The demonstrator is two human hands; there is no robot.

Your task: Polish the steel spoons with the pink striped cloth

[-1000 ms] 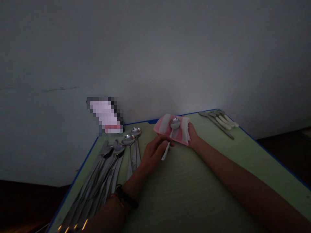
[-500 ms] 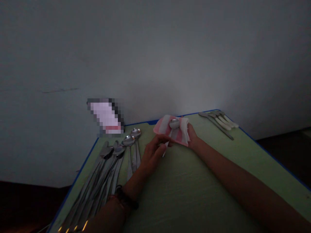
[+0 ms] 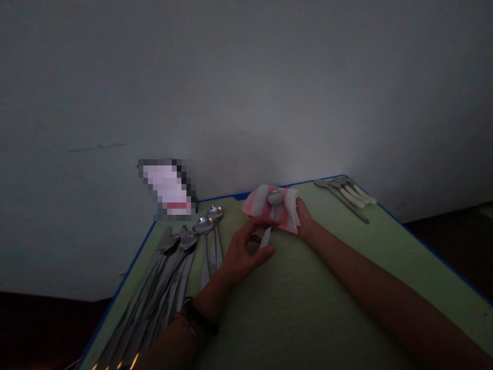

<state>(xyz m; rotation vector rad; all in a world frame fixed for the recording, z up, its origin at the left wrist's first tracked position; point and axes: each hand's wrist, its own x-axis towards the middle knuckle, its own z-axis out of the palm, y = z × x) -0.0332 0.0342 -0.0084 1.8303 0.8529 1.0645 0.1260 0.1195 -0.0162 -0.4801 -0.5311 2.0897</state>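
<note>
My right hand (image 3: 304,218) is under and behind a pink-and-white striped cloth (image 3: 256,201), gripping it; most of its fingers are hidden. A metal spoon (image 3: 275,198) lies against the cloth, bowl up at the far end. Its handle slopes down toward me into my left hand (image 3: 246,249), between the thumb and the curled fingers, with the thumb set apart from the index finger. To the left, several metal spoons and other cutlery (image 3: 162,277) lie in a loose bunch, handles toward me. Two small spoons (image 3: 210,218) rest at the bunch's right side.
Several forks with white handles (image 3: 352,195) and one dark metal utensil (image 3: 342,200) lie at the table's far right corner. A blurred phone-like object (image 3: 167,187) leans on the wall at the back left. The green table (image 3: 308,308) has a blue edge.
My left thumb has moved down and away from the index finger, widening the gap around the spoon's handle. My right hand and the cloth stay nearly in place.
</note>
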